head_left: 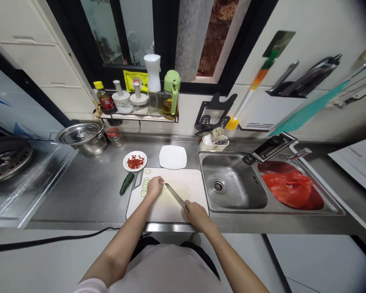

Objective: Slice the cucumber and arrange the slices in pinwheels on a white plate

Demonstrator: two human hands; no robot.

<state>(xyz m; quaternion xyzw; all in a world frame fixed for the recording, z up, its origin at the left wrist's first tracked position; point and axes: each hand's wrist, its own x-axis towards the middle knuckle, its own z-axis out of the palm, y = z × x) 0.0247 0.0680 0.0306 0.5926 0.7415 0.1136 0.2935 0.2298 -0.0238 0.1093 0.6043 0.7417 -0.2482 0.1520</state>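
Observation:
On the white cutting board (186, 209), my left hand (155, 186) is closed, its fingertips at a small pale-green cucumber piece (165, 186) that they mostly hide. My right hand (196, 213) grips the handle of a kitchen knife (176, 196), whose blade slants to the far left and reaches the piece by my left fingertips. Several cucumber slices (144, 189) lie overlapping in a row left of my left hand, with a single slice (147, 171) farther back. A dark green cucumber length (127, 183) rests on the counter beside the board.
Behind the board stand a plate of chopped red pieces (135, 161) and a white square plate (173, 157). A steel sink (232, 203) adjoins on the right, a red plastic bag (289, 189) in its second basin. A lidded pot (88, 140) and seasoning shelf (140, 118) are at the back left.

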